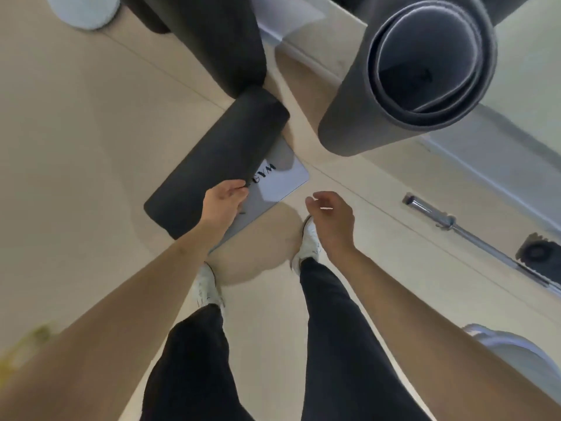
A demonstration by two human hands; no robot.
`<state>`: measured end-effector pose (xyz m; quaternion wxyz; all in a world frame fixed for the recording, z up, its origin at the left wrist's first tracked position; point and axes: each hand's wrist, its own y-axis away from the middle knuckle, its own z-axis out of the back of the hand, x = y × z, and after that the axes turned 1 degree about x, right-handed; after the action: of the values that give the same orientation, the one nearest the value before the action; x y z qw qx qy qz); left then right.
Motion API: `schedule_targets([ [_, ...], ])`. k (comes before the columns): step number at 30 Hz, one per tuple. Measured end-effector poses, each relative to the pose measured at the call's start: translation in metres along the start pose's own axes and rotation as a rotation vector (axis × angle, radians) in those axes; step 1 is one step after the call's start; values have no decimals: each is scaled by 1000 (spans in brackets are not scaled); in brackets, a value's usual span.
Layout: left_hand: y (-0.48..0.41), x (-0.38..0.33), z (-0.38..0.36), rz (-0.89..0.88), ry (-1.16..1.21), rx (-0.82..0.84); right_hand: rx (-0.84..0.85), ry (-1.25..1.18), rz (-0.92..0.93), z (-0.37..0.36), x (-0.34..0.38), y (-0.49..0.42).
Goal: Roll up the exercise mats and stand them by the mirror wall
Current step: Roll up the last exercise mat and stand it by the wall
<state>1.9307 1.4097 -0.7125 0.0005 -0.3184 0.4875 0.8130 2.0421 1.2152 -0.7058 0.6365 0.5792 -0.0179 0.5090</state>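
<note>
A dark grey mat (212,165) lies almost fully rolled on the pale floor, with a short grey flap bearing dark letters (282,180) still flat beside the roll. My left hand (223,203) rests on the near side of the roll, its fingers at the seam where roll meets flap. My right hand (332,221) hovers above the floor to the right of the flap, fingers loosely curled and holding nothing. A second rolled mat (406,77) stands upright at the upper right against the mirror wall (516,86). Another dark mat (218,41) is at the top centre.
A steel barbell (449,221) with a black plate (537,252) lies along the wall at right. White rounded objects sit at the top left (88,10) and lower right (513,347). My feet in white shoes stand just behind the mat.
</note>
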Motion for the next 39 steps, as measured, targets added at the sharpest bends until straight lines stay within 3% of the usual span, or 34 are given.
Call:
schedule_targets([
  [4,0,100,55,166,52,-57,169,138,-38,-85,-36,10],
  [13,-52,296,181,351,354,-171,287,426,85,-310,-113,18],
  [20,-145,412,213,368,547,-96,436,782,363,-455,-164,-14],
  [26,-213,448,193,341,732,-71,530,1438,906,-504,-173,-66],
  [32,-243,448,159,204,929,33,686,1795,1119,-508,-158,-99],
  [36,-244,453,151,120,840,-69,740,1989,1218,-523,-137,-112],
  [39,-240,459,146,47,752,-56,838,2156,1312,-548,-119,-118],
])
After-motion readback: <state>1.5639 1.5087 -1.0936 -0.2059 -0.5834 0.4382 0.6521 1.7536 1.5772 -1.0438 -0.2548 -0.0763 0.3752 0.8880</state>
